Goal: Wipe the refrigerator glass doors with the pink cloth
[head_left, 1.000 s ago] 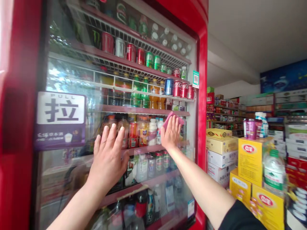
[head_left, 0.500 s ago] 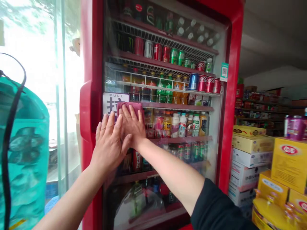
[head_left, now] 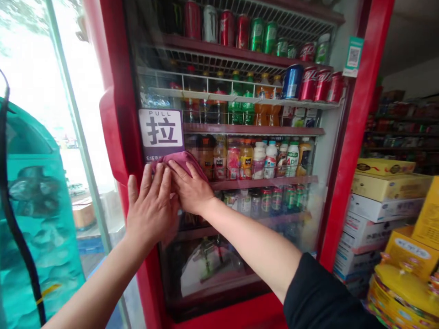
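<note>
work-zone count: one left hand (head_left: 151, 210), one right hand (head_left: 192, 189), one pink cloth (head_left: 180, 159), one red-framed cooler (head_left: 356, 137), one pull sign (head_left: 161, 129) and one qr-code sticker (head_left: 353, 57). upper can row: four red cans (head_left: 226, 28), one silver can (head_left: 210, 25), two tall green cans (head_left: 257, 34), two short green cans (head_left: 282, 47) and one white-capped bottle (head_left: 322, 49). next row down, clearly countable units only: one blue can (head_left: 292, 82), three cola-red cans (head_left: 309, 84), two green bottles (head_left: 235, 106) and two orange bottles (head_left: 263, 113).

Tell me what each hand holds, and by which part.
The right hand presses a pink cloth by its outer face to the glass cooler door; the left hand visibly holds nothing.
</note>
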Demonstrator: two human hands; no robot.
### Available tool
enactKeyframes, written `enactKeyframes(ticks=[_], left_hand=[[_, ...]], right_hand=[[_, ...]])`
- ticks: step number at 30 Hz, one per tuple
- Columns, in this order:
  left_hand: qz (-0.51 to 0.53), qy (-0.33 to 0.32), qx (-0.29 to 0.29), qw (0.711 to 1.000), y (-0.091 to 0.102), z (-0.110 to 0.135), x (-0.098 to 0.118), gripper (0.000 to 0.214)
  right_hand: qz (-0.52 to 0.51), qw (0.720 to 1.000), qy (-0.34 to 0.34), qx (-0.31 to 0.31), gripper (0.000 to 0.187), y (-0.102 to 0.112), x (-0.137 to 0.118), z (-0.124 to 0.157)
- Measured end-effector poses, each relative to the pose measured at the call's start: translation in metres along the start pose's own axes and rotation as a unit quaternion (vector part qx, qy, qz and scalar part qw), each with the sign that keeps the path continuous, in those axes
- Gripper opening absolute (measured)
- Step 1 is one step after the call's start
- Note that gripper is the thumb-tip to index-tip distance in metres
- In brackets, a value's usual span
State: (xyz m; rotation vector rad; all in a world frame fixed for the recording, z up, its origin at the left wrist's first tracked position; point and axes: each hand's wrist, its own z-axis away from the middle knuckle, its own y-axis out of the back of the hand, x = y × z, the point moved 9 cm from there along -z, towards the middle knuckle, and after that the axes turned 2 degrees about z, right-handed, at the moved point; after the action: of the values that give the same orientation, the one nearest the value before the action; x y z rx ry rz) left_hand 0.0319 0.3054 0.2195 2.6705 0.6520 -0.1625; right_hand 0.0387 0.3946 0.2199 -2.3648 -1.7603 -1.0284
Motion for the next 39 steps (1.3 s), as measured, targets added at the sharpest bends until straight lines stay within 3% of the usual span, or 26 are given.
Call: enactKeyframes(ticks=[7,13,16,19,21,26,30,32,34,39], left_hand=[[0.083,-0.057,-0.060,0.993,-0.053,-0.010,0.067,0.095],[0.128,-0.118,-0.093,0.980,-0.083,-0.020,0.139,0.091],[0.143,-0.140,-0.115,0.973,-0.086,-0.019,0.152,0.088],[0.135,-0.130,-0.133,0.973,-0.081,-0.009,0.139,0.086],[0.121,-0.109,-0.134,0.978,-0.072,0.003,0.120,0.086],[0.117,-0.002,-0.090,0.989,-0.044,0.041,0.055,0.083],[0.157,0.099,-0.057,0.981,-0.039,0.073,0.007,0.090],[0.170,0.104,-0.047,0.979,-0.045,0.083,-0.003,0.095],[0.165,0.074,-0.045,0.982,-0.055,0.087,0.001,0.099],[0.110,-0.006,-0.073,0.991,-0.095,0.065,0.050,0.100]], right_hand=[[0.011,0.998,-0.034,-0.057,0.076,0.005,0.047,0.073],[0.054,0.984,-0.159,-0.054,0.078,0.017,0.092,0.147],[0.054,0.971,-0.233,-0.026,0.080,0.018,0.092,0.165],[0.019,0.962,-0.272,-0.013,0.079,0.009,0.075,0.162],[-0.012,0.966,-0.258,-0.026,0.078,-0.003,0.054,0.149],[-0.081,0.989,-0.104,-0.067,0.082,-0.032,-0.022,0.095],[-0.106,0.993,0.016,-0.058,0.075,-0.036,-0.066,0.061],[-0.111,0.992,0.041,-0.045,0.067,-0.031,-0.067,0.057],[-0.111,0.991,0.056,-0.043,0.059,-0.024,-0.055,0.065],[-0.091,0.994,0.029,-0.058,0.057,-0.001,0.010,0.117]])
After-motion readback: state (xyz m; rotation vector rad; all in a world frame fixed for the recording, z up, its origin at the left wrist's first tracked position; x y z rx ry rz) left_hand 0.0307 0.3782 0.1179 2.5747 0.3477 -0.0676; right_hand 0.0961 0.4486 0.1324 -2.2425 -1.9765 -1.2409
